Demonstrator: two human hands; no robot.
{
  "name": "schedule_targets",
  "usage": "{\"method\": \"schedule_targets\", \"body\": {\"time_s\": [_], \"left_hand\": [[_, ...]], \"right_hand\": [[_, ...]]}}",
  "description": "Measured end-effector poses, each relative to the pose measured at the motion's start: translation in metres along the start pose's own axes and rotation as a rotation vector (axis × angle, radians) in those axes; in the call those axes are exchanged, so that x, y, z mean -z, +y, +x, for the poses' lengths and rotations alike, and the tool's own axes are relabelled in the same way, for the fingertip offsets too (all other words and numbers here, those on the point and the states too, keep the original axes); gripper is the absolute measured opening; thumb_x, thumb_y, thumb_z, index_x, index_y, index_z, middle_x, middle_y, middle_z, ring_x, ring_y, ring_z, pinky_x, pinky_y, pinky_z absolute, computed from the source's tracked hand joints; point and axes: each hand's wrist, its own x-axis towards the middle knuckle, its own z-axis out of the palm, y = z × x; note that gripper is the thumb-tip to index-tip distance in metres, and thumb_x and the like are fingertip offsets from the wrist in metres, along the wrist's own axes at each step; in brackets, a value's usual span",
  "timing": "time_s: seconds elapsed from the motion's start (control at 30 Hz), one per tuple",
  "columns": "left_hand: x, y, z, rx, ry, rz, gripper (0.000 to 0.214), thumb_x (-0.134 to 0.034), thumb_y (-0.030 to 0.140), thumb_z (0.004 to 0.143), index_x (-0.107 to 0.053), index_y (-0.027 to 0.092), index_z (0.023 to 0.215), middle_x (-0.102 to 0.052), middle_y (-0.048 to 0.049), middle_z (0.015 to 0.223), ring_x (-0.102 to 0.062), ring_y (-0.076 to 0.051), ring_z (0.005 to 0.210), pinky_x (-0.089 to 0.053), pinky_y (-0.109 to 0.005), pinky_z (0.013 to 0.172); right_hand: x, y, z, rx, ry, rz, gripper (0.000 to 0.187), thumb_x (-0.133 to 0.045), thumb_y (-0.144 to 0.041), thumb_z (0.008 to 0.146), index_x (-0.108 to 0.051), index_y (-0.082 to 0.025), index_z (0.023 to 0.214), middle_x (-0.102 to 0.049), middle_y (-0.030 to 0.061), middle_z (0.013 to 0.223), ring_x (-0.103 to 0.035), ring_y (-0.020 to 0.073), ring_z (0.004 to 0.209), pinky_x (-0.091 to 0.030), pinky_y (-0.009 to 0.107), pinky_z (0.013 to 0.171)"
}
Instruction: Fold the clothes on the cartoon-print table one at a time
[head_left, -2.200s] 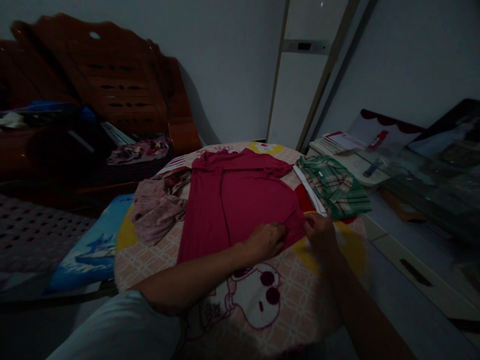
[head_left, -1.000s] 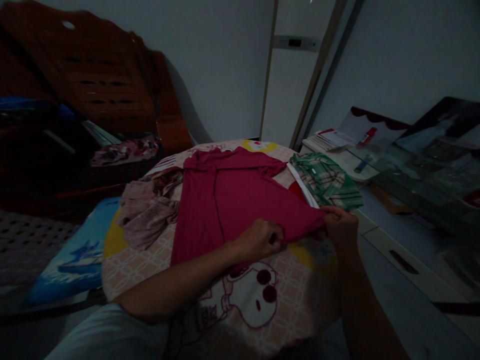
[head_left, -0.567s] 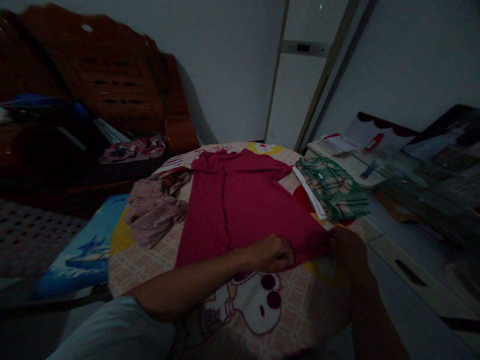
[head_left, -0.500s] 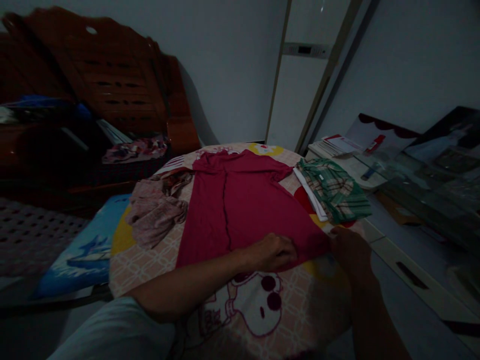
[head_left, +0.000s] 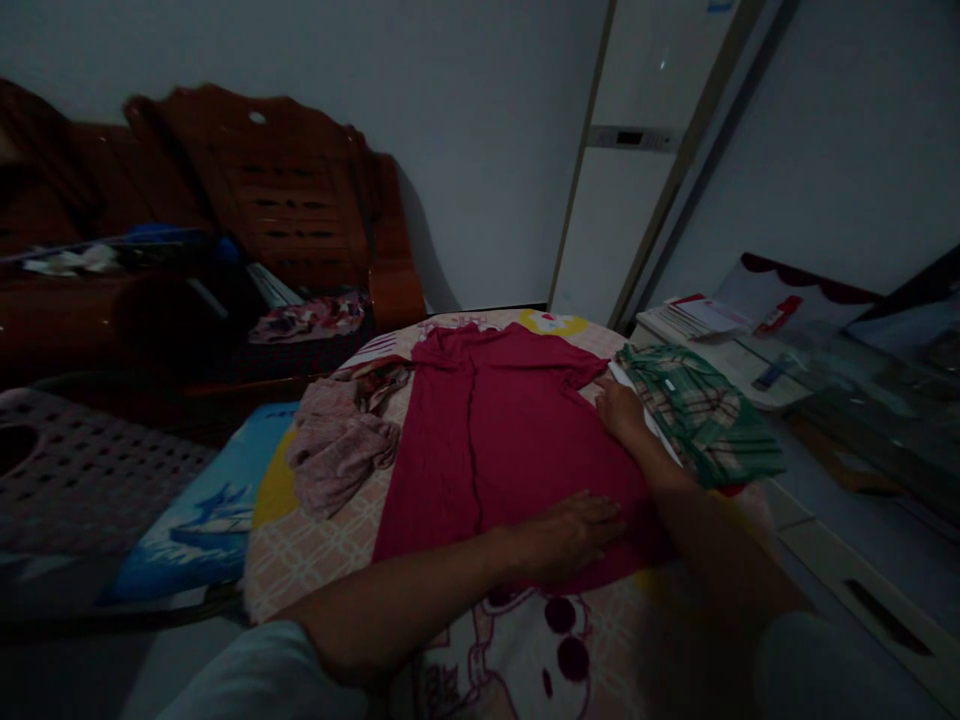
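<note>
A dark pink short-sleeved shirt (head_left: 517,440) lies spread on the round table, with a dark seam line running down its left part. My left hand (head_left: 574,535) rests flat on its lower part, fingers stretched and a little apart. At the shirt's right sleeve is my right hand (head_left: 621,408), its fingers reaching to the sleeve's lower edge; no cloth shows clearly between them. Just right of that hand lies a folded green plaid garment (head_left: 709,410), with a white folded piece (head_left: 660,425) along its left side, partly behind my forearm.
A crumpled mauve garment (head_left: 341,440) lies left of the shirt. The patterned tablecloth (head_left: 292,560) carries a cartoon dog. Beyond stand a carved wooden chair (head_left: 292,200) and a tall white cabinet-like unit (head_left: 604,220). A blue cushion (head_left: 202,510) is at left, a glass-topped stand (head_left: 840,390) at right.
My right hand has let go of the shirt's lower right corner and moved up to the sleeve. My left hand has flattened out from a curled shape. The view has shifted.
</note>
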Motion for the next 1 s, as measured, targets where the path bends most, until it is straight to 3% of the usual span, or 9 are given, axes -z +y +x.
{"method": "schedule_targets", "body": {"time_s": [0.17,0.37,0.47,0.6,0.73,0.87,1.0], "left_hand": [[0.005,0.004,-0.002,-0.014,-0.010,0.071,0.050,-0.038,0.031,0.100,-0.043,0.008,0.144,-0.040,-0.0179,0.153,-0.034,-0.028,0.143,-0.024,-0.045,0.120],[0.003,0.002,-0.004,-0.028,0.010,0.074,0.050,-0.039,0.032,0.099,-0.044,0.010,0.144,-0.043,-0.0159,0.151,-0.036,-0.027,0.143,-0.026,-0.045,0.120],[-0.004,0.000,-0.003,-0.017,0.009,0.073,0.050,-0.039,0.033,0.099,-0.044,0.012,0.144,-0.043,-0.0149,0.151,-0.033,-0.027,0.144,-0.025,-0.047,0.120],[-0.005,0.001,-0.003,-0.029,0.028,0.078,0.050,-0.040,0.033,0.099,-0.043,0.013,0.144,-0.044,-0.0143,0.150,-0.034,-0.026,0.144,-0.024,-0.047,0.121],[0.002,0.005,-0.002,-0.035,0.026,0.056,0.048,-0.040,0.034,0.100,-0.046,0.013,0.142,-0.047,-0.0144,0.149,-0.037,-0.026,0.142,-0.026,-0.049,0.119],[0.006,0.009,-0.001,-0.032,0.022,0.044,0.049,-0.039,0.037,0.100,-0.046,0.013,0.142,-0.046,-0.0122,0.150,-0.034,-0.026,0.143,-0.020,-0.051,0.121],[0.007,0.014,0.000,-0.053,-0.053,0.063,0.052,-0.040,0.038,0.099,-0.042,0.015,0.146,-0.039,-0.0099,0.155,-0.027,-0.025,0.147,-0.017,-0.049,0.122]], "right_hand": [[-0.025,0.000,0.058,-0.106,-0.077,0.040,0.063,-0.052,-0.010,0.082,-0.048,-0.016,0.144,-0.067,0.0159,0.124,-0.065,0.0265,0.109,-0.050,0.035,0.089],[-0.038,0.006,0.106,-0.119,-0.053,0.179,0.036,-0.049,-0.011,0.080,-0.074,-0.011,0.106,-0.075,0.0139,0.101,-0.069,0.0227,0.097,-0.050,0.028,0.083],[-0.032,0.006,0.122,-0.116,0.014,0.200,0.039,-0.041,-0.013,0.085,-0.072,-0.009,0.108,-0.072,0.0158,0.111,-0.066,0.0229,0.105,-0.049,0.029,0.089],[-0.032,0.004,0.134,-0.036,0.066,0.204,0.042,-0.048,-0.022,0.087,-0.063,-0.007,0.122,-0.066,0.0187,0.122,-0.061,0.0258,0.112,-0.045,0.034,0.098],[-0.040,0.004,0.137,0.084,0.056,0.077,0.059,-0.056,-0.022,0.083,-0.045,-0.003,0.138,-0.057,0.0238,0.133,-0.055,0.0307,0.118,-0.042,0.040,0.101],[-0.047,0.005,0.137,0.109,0.033,-0.095,0.059,-0.044,-0.018,0.089,-0.035,0.001,0.144,-0.048,0.0283,0.139,-0.049,0.0342,0.124,-0.032,0.049,0.107],[-0.053,0.008,0.138,0.121,0.024,-0.218,0.054,-0.031,-0.011,0.092,-0.035,0.004,0.144,-0.041,0.0299,0.146,-0.039,0.0355,0.135,-0.022,0.052,0.112]]}}
